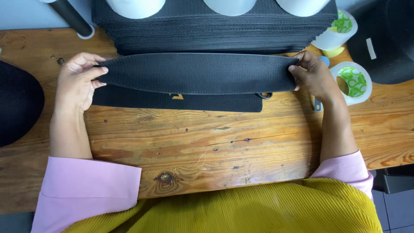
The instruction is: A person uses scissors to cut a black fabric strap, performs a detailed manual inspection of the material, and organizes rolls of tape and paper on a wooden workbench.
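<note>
Left hand [77,80] and right hand [312,75] each pinch one end of a black ribbed strip [198,73] (long axis level across mid-frame), above the wooden table [215,142].

The knotty wooden table [215,146] carried a black fabric stack [215,34] at twelve o'clock and tape rolls [354,82] at two o'clock.

Left hand [78,80] & right hand [311,75] pinch ends of black fabric strip [198,73] (held flat). Stack of same fabric [215,32] just behind, on wooden table [207,142].
</note>
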